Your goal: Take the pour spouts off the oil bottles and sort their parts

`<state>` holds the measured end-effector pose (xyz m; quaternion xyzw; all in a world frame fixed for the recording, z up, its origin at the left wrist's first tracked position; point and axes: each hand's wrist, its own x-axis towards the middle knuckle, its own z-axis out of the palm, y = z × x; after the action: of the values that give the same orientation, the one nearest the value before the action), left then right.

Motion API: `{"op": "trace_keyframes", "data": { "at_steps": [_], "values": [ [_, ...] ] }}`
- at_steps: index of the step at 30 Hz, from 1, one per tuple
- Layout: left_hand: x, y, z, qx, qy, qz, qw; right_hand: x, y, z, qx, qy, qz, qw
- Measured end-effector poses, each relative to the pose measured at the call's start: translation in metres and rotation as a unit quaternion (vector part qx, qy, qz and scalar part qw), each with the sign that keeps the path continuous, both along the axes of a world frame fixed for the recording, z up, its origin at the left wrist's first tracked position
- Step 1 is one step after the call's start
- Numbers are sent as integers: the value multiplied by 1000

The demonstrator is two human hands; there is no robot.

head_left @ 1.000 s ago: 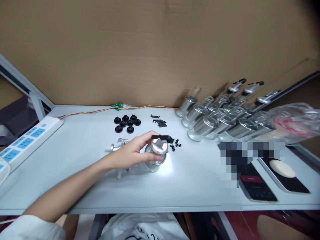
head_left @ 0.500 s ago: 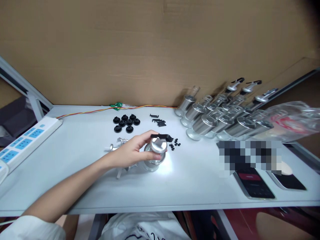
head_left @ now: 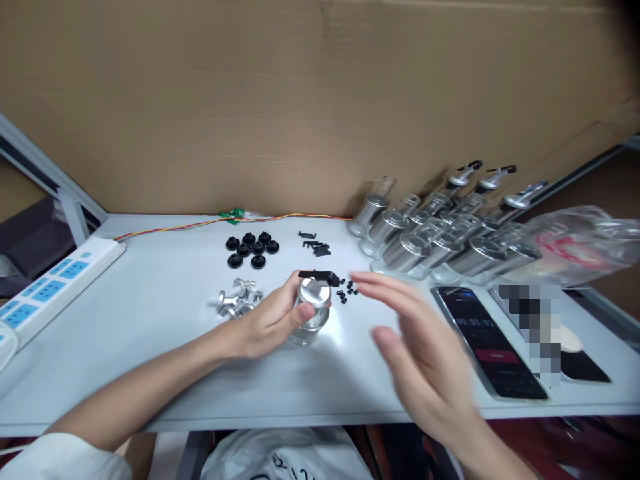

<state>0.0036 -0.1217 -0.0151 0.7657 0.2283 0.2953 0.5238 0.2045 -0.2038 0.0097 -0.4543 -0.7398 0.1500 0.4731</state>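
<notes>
My left hand (head_left: 273, 321) is wrapped round the neck of a glass bottle (head_left: 304, 335) standing at the middle of the table. On the bottle's top sits a silver pourer cap (head_left: 315, 293) with a black flip lever (head_left: 323, 277) pointing right. Slightly blurred, my right hand (head_left: 427, 353) hangs to the right of the bottle, fingers apart and holding nothing. Its fingertips come close to several tiny black pieces (head_left: 349, 287). Beside my left wrist lie several silver spout parts (head_left: 235, 301), partly covered by the hand.
Several black ribbed stoppers (head_left: 243, 249) and black levers (head_left: 320, 249) lie farther back. Steel-sleeved glass bottles (head_left: 407, 252) crowd the right rear, next to a plastic bag (head_left: 575, 243). A phone (head_left: 500, 357) lies at right, a power strip (head_left: 60, 283) at left. Cardboard (head_left: 225, 107) stands behind.
My right hand has come into view at the right with its fingers apart. My left hand keeps hold of the bottle, its thumb shifted slightly upward.
</notes>
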Motion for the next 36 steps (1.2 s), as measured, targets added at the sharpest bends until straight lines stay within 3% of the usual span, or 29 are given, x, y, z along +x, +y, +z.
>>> {"op": "trace_keyframes", "data": {
  "at_steps": [4,8,13,25,33,36],
  "values": [
    [5,0,0,25,-16,33,999,-27,41,-5,-40,3,96,995],
    [11,1,-3,25,-44,48,998,-31,49,-8,-31,25,145,989],
    [13,4,-7,15,-59,52,997,-29,52,-14,4,56,150,987],
    [13,6,-8,6,-54,43,998,-30,57,-20,71,22,139,987],
    [15,5,-3,12,-17,81,997,-32,58,-13,50,41,150,986],
    [16,3,-2,6,-12,88,996,-35,56,-8,7,91,149,985]
  ]
}}
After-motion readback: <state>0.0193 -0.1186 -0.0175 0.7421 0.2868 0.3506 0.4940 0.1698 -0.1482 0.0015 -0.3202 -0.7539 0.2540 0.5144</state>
